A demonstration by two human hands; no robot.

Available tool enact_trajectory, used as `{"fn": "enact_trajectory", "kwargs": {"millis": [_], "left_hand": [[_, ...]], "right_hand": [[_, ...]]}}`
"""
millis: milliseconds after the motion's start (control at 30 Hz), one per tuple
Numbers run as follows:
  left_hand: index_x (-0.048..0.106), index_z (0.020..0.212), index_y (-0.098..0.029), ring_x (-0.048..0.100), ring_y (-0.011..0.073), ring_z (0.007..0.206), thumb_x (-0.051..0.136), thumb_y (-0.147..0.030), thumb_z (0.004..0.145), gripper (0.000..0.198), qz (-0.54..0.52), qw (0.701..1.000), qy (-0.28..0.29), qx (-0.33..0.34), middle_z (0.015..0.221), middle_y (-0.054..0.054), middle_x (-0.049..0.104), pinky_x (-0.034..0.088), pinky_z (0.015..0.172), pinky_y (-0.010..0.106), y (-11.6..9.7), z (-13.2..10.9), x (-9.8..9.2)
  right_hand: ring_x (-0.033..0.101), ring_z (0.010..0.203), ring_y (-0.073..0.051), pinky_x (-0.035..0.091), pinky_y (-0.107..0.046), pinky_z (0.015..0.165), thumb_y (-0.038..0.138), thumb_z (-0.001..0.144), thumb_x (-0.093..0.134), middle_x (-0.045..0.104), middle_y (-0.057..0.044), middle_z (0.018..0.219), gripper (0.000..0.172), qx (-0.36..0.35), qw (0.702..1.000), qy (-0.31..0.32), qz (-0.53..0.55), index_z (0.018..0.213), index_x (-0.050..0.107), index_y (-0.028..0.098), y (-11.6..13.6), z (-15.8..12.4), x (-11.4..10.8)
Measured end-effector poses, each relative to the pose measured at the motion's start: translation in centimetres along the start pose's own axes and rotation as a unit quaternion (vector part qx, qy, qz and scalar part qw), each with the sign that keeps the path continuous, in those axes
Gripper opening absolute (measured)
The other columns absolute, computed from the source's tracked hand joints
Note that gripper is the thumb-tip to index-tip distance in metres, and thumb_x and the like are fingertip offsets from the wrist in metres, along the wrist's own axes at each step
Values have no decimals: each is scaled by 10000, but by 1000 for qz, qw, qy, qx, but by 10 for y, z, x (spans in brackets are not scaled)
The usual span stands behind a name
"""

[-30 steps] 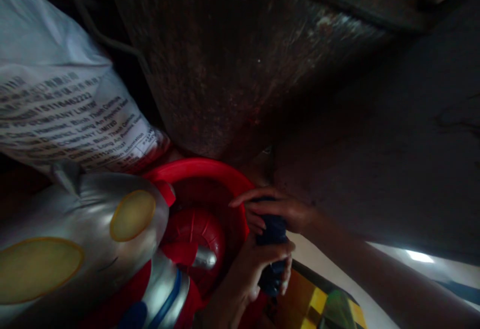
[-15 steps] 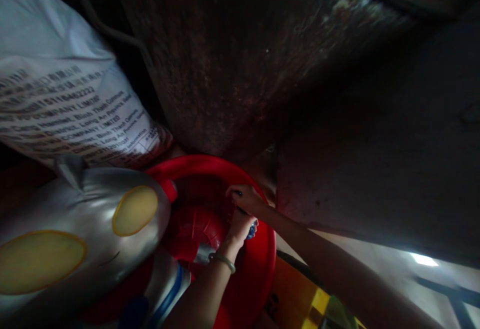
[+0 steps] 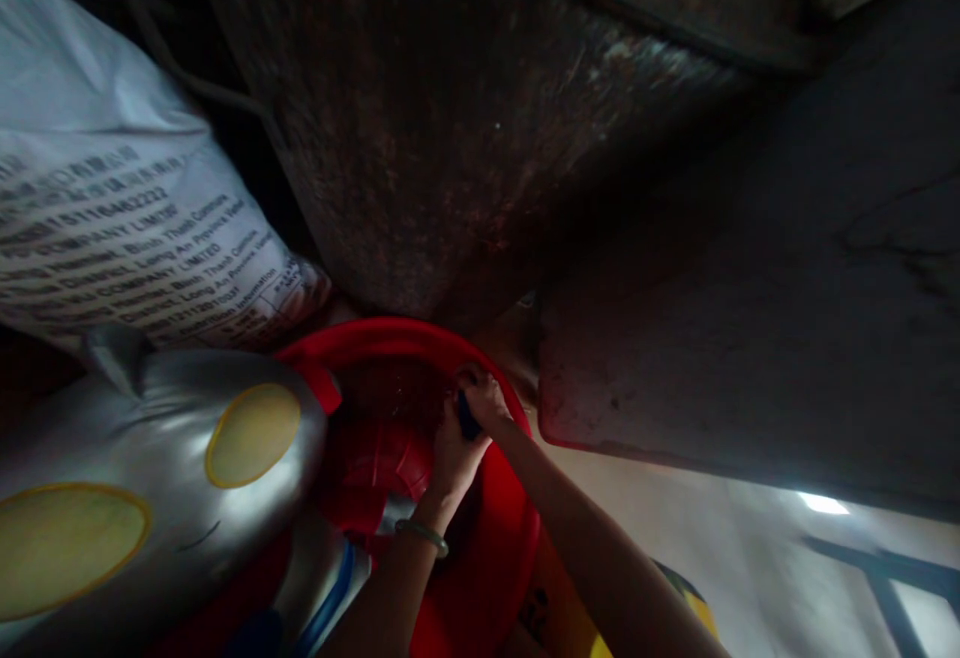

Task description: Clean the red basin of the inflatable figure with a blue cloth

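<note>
Inside the red basin (image 3: pixel 517 538), near its right wall, my two hands are together. Fingers of my left hand (image 3: pixel 454 453), the one with a bracelet (image 3: pixel 422 535) on the wrist, curl round a small dark blue object (image 3: pixel 469 418) whose kind I cannot make out. My right hand (image 3: pixel 486 400) closes on that object from above, its fingertips partly lost in shadow. Left of my hands, a large silver inflatable toy figure (image 3: pixel 262 528) with yellow eyes leans in the basin, its red and silver body partly down in the water.
A white sack (image 3: pixel 142 198) printed with black text stands behind on the left. Beyond the basin rises a dark, stained metal drum (image 3: pixel 420 138). A grey panel (image 3: pixel 712 338) borders the right side, above a pale floor (image 3: pixel 675 518). Something yellow (image 3: pixel 694 613) lies lower right.
My right hand has come down and closed on the blue object, which was in my left hand. The two hands are now pressed together. The view has shifted slightly.
</note>
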State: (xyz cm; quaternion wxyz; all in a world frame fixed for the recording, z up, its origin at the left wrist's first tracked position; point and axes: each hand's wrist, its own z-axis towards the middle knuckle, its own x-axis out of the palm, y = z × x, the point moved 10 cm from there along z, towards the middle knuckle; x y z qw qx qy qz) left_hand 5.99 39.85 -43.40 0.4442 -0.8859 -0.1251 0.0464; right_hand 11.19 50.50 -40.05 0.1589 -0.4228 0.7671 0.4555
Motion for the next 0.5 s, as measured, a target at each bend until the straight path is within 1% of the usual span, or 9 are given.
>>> {"fn": "enact_trajectory", "kwargs": {"millis": [67, 133, 200, 267, 333, 400, 433, 500], "left_hand": [[391, 1468, -166, 613, 169, 481, 797, -395, 797, 816, 5, 1000, 17, 22, 659, -24, 654, 434, 459, 234, -6, -5, 4], [353, 1511, -156, 593, 179, 438, 736, -449, 812, 849, -18, 999, 46, 20, 600, -42, 621, 406, 393, 231, -9, -11, 12], [388, 1469, -166, 573, 174, 411, 737, -502, 779, 843, -81, 993, 81, -6, 610, -41, 628, 374, 346, 224, -12, -19, 20], [451, 1359, -191, 567, 163, 408, 771, -557, 734, 792, -152, 981, 115, -39, 658, -29, 653, 358, 328, 216, -17, -28, 28], [488, 1257, -215, 576, 159, 428, 797, -577, 708, 726, -203, 967, 135, -78, 664, -29, 651, 356, 332, 205, -23, -40, 34], [500, 1173, -231, 581, 154, 458, 821, -591, 675, 693, -260, 945, 148, -128, 647, -39, 622, 365, 350, 198, -29, -52, 41], [502, 1113, -230, 573, 143, 472, 834, -605, 645, 686, -297, 929, 157, -155, 647, -39, 605, 369, 366, 195, -33, -59, 45], [493, 996, -221, 525, 107, 488, 854, -649, 577, 699, -367, 890, 189, -192, 669, -32, 570, 350, 392, 185, -46, -74, 55]], "right_hand": [[694, 1111, -233, 569, -467, 995, 380, 1020, 668, 717, -75, 1214, 246, -22, 999, 22, 40, 1140, 701, 167, 4, -3, -6], [701, 1095, -226, 558, -473, 1012, 368, 1014, 674, 737, -67, 1152, 221, -44, 994, 56, 86, 1061, 715, 155, 9, -8, -12], [713, 1070, -211, 551, -436, 1023, 375, 1016, 647, 760, -53, 1079, 225, -59, 984, 98, 137, 984, 733, 170, 13, -14, -16], [729, 1054, -207, 554, -386, 1010, 422, 1018, 588, 781, -56, 1031, 287, -63, 969, 142, 192, 991, 749, 186, 13, -21, -19], [748, 1026, -228, 573, -372, 970, 531, 1008, 531, 798, -92, 1006, 426, -62, 949, 188, 245, 1088, 746, 173, 12, -27, -21], [752, 1039, -256, 582, -395, 963, 685, 992, 441, 799, -142, 1035, 649, -62, 929, 225, 288, 1213, 707, 136, 12, -33, -23], [749, 1057, -263, 584, -403, 967, 755, 980, 375, 794, -158, 1073, 754, -63, 921, 231, 306, 1265, 685, 129, 12, -36, -25], [746, 1052, -256, 598, -392, 938, 837, 960, 260, 774, -159, 1146, 881, -60, 917, 210, 333, 1359, 642, 151, 9, -44, -33]]}}
